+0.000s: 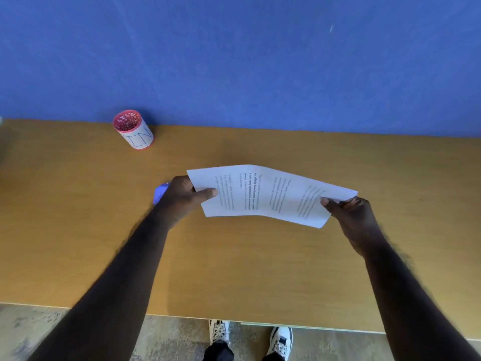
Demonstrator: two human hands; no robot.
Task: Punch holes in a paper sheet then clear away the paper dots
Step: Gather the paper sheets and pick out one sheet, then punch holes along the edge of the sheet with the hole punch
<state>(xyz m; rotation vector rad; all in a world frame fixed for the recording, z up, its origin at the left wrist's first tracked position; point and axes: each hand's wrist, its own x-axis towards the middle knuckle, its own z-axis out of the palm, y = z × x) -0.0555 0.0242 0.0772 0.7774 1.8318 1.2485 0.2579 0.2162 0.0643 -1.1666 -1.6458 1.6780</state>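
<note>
A white printed paper sheet [263,194], bent upward along its middle, is held above the wooden table [234,269]. My left hand [182,199] pinches its left end, thumb on top. My right hand [351,217] pinches its right end, also with the thumb on top. A blue object [159,194], mostly hidden behind my left hand, lies on the table; what it is cannot be told.
A red-rimmed cup [134,130] with a white label, holding small paper bits, stands at the back left near the blue wall [234,61]. The table's front edge runs above my shoes [281,340] on the floor.
</note>
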